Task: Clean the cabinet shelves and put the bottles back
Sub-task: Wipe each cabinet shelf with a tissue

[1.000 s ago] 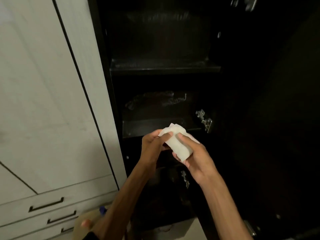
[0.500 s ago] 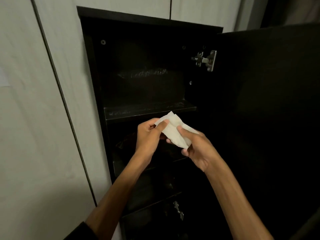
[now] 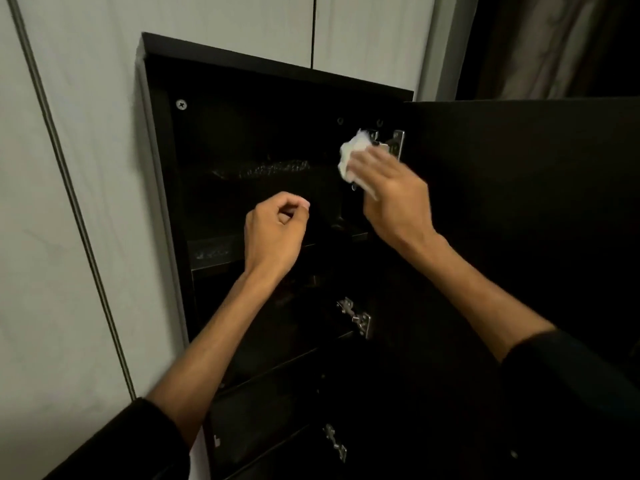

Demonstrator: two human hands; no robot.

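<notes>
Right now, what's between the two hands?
Nothing solid: the head view shows only the dark cabinet interior between the left hand and the right hand holding the white wipe.

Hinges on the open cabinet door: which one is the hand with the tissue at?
The top hinge. The right hand holds the white tissue up against it, while the middle hinge and bottom hinge sit untouched below.
</notes>
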